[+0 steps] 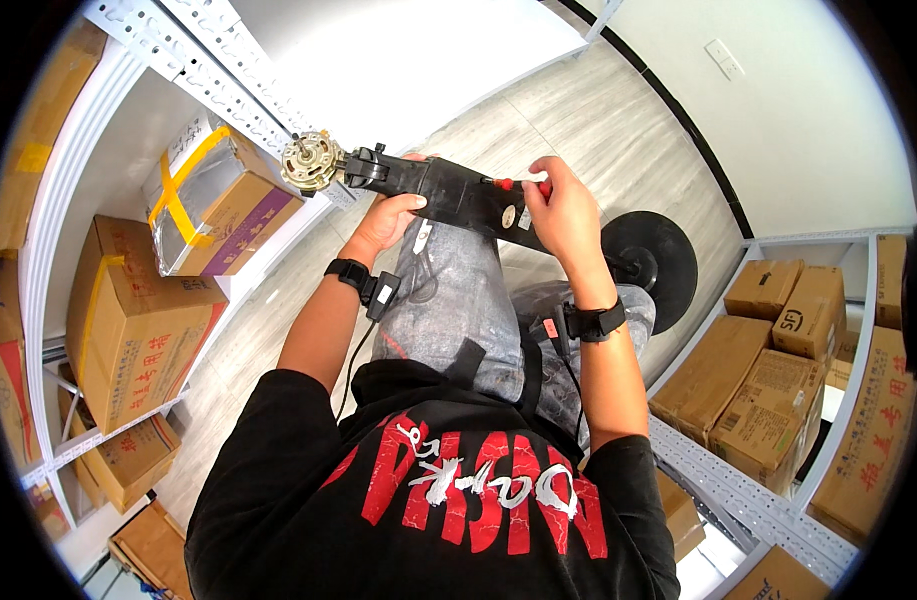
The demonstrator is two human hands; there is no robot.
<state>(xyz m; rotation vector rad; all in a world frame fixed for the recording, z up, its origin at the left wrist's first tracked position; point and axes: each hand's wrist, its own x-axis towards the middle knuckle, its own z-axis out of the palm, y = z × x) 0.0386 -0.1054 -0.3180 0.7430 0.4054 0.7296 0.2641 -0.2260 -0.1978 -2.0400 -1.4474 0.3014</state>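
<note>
Across my thighs lies the black body of a standing fan [456, 188]. At its left end is a bare round motor [311, 162] with metal casing, joined by a black hinged neck [366, 168]. Its round black base [668, 265] is at the right. My left hand [386, 220] is closed around the body near the neck, thumb on top, other fingers mostly hidden beneath. My right hand [570, 225] grips a small red-and-black tool, seemingly a screwdriver [503, 184], held over the body's right part. Whether its tip touches the body, I cannot tell.
White metal shelving [53, 300] with cardboard boxes [143, 325] rises at the left. A lower rack at the right holds several more boxes [713, 375]. A white tabletop [418, 60] lies ahead. Black wrist straps with cables sit on both my forearms.
</note>
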